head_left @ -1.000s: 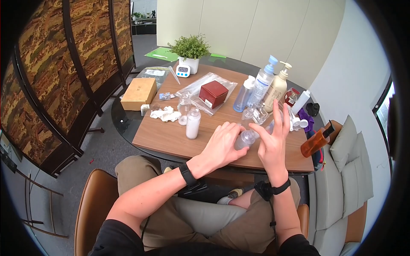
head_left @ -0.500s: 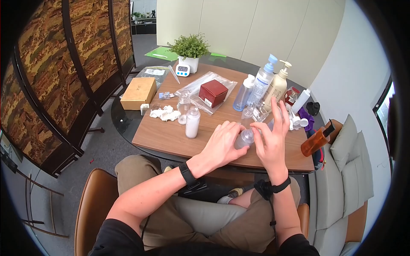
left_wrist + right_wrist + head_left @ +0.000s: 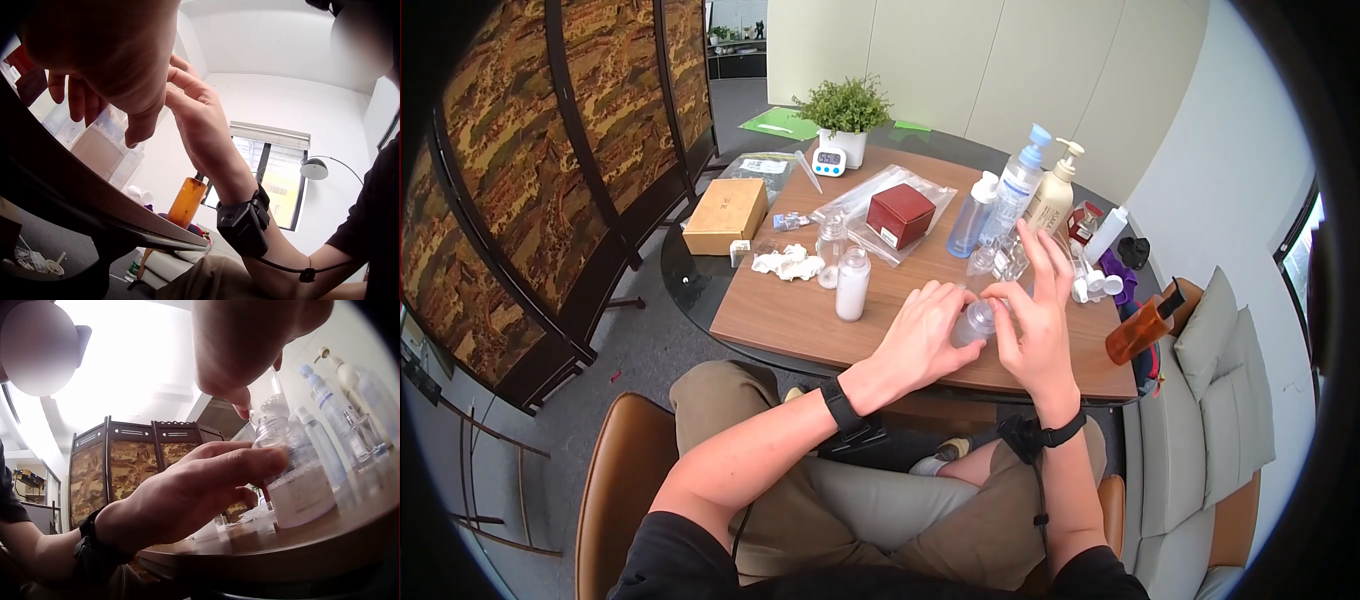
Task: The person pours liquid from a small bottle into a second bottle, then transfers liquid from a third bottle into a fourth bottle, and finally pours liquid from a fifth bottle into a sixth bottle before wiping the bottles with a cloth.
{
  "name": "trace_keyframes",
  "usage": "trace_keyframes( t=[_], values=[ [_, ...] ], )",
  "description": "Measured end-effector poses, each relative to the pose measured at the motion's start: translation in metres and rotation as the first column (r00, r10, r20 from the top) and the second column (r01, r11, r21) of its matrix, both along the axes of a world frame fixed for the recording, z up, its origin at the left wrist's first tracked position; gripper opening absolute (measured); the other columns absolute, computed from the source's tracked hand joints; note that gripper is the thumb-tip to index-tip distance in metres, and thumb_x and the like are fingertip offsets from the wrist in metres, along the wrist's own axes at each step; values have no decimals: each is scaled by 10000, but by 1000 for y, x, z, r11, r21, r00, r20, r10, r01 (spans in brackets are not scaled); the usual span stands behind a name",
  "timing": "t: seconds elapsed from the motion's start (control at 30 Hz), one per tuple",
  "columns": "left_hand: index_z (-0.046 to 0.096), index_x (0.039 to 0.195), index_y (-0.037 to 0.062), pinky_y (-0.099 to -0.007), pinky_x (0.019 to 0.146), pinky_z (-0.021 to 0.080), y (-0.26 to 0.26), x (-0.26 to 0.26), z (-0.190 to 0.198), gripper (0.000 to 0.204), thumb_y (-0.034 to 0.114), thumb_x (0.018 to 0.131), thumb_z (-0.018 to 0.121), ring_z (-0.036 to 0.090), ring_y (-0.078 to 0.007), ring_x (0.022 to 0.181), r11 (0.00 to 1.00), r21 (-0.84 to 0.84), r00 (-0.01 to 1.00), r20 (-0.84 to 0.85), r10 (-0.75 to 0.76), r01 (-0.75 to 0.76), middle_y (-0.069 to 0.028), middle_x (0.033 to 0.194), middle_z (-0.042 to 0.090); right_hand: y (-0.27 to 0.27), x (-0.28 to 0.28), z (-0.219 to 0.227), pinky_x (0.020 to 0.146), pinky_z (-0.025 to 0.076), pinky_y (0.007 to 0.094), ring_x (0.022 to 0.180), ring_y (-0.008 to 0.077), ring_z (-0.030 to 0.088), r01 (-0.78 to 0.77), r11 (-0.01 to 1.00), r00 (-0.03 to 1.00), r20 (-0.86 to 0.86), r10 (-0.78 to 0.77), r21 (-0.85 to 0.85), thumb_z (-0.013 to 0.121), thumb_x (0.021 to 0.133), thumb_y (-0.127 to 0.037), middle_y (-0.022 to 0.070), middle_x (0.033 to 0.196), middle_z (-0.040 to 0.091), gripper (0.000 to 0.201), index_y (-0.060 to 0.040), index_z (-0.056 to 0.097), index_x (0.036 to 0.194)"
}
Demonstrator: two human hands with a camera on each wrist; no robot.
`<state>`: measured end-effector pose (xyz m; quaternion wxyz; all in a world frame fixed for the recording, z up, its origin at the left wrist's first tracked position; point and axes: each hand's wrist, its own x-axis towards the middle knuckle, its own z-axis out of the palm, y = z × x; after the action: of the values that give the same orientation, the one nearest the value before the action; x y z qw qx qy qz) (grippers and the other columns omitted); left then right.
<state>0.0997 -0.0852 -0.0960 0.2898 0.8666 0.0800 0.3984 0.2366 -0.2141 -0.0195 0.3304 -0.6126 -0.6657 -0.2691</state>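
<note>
Transparent cylindrical screw-necked bottle [image 3: 303,497] stands on brown wooden counter [image 3: 780,325] | your left hand [image 3: 918,335] clasps it | your right hand [image 3: 1038,340], narrowed, at its mouth — cannot tell if holding anything, fingertips obscured

The table [image 3: 775,320] is showing a brown wood top, with a dark, shiny edge poking out at the left and back. Near the front, a clear bottle [image 3: 977,322] is standing. A bottle with white stuff inside [image 3: 852,290] is standing to its left, close to some crumpled white tissue [image 3: 788,264]. A flat plastic bag [image 3: 850,215] is lying behind them. A tall cream pump bottle [image 3: 1050,202] and an orange-brown bottle [image 3: 1138,333] are standing on the right.
</note>
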Motion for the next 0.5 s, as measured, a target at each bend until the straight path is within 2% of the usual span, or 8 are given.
trace_keyframes(
  t=[0.07, 0.13, 0.17, 0.23, 0.27, 0.33, 0.47, 0.5],
  values=[
    [684, 1253, 26, -476, 1005, 510, 0, 0, -1, 502, 245, 850, 890, 641, -380, 1109, 1000, -1, 1000, -2, 1, -1, -163, 1129, 690, 0, 3, -1, 1298, 352, 577, 1613, 479, 357, -16, 1000, 1000, 0, 16, -15, 737, 884, 30, 205, 1759, 452, 112, -23, 762, 980],
    [683, 1257, 25, -478, 1006, 511, 1, 1, -2, 507, 245, 850, 891, 642, -380, 1110, 1000, 5, 1000, 0, 1, -1, -166, 1132, 689, -1, 6, -1, 1294, 361, 568, 1613, 469, 362, -34, 999, 999, -4, 33, -29, 749, 882, 15, 216, 1778, 420, 221, -38, 789, 1093],
    [683, 1257, 25, -478, 1006, 511, 1, 1, -2, 507, 245, 850, 891, 642, -380, 1110, 1000, 4, 1000, 1, 1, -1, -166, 1132, 689, 0, 7, -2, 1294, 361, 568, 1613, 469, 362, -34, 999, 999, -4, 33, -30, 749, 882, 15, 216, 1778, 420, 221, -38, 789, 1093],
    [682, 1258, 24, -480, 1007, 511, 1, 0, -2, 508, 250, 854, 892, 644, -378, 1106, 1000, 6, 1000, 11, 4, -4, -167, 1123, 689, 1, 6, -3, 1295, 378, 550, 1621, 457, 365, -87, 996, 984, -155, 87, 10, 756, 893, 16, 209, 1817, 344, 438, -82, 777, 1319],
    [682, 1258, 24, -480, 1007, 511, 1, 1, -2, 508, 250, 854, 892, 644, -378, 1106, 1000, 5, 1000, 11, 5, -5, -167, 1123, 689, 1, 5, -3, 1295, 378, 550, 1621, 457, 365, -87, 996, 984, -155, 88, 10, 756, 893, 16, 209, 1817, 344, 438, -82, 777, 1319],
    [682, 1258, 26, -478, 1000, 511, 1, 1, -2, 508, 256, 857, 892, 644, -374, 1095, 1000, 10, 1000, 12, 5, -5, -166, 1114, 690, 0, 3, -3, 1295, 392, 551, 1624, 447, 378, -110, 993, 969, -218, 115, 37, 770, 897, 26, 211, 1838, 274, 651, -121, 680, 1525],
    [683, 1257, 28, -473, 990, 509, 1, 1, -2, 508, 261, 858, 894, 641, -371, 1077, 1000, 11, 1000, 11, 3, -3, -163, 1098, 688, 5, 12, -15, 1295, 419, 542, 1630, 405, 399, -146, 986, 937, -308, 165, 84, 774, 909, 59, 208, 1831, 263, 794, -103, 550, 1654],
    [682, 1257, 29, -471, 984, 508, 1, 1, -2, 509, 262, 857, 895, 639, -369, 1071, 1000, 11, 1000, 12, 2, -2, -161, 1091, 685, 6, 12, -19, 1290, 437, 530, 1613, 381, 434, -203, 970, 868, -434, 241, 133, 768, 919, 76, 209, 1819, 280, 845, -81, 474, 1695]
  ],
)
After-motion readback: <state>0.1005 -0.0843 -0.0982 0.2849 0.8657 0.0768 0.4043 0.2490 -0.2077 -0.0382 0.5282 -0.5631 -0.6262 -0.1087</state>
